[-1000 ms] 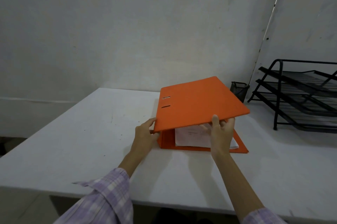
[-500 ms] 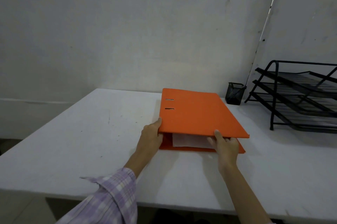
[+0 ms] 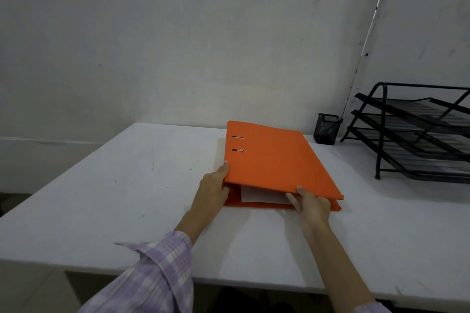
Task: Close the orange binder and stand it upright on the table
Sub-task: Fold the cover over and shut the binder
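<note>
Fingers of our left hand [image 3: 213,185] and right hand [image 3: 312,204] pinch the flat orange cardboard binder [image 3: 274,160]; tipped carelessly, its loose white sheets [image 3: 262,195] may slide out.

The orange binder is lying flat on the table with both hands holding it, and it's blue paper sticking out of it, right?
Almost. The paper inside is white, not blue; the head view shows it between the covers. The rest holds: the orange binder lies flat on the table, with the left hand at its near left corner and the right hand at its near edge.
</note>
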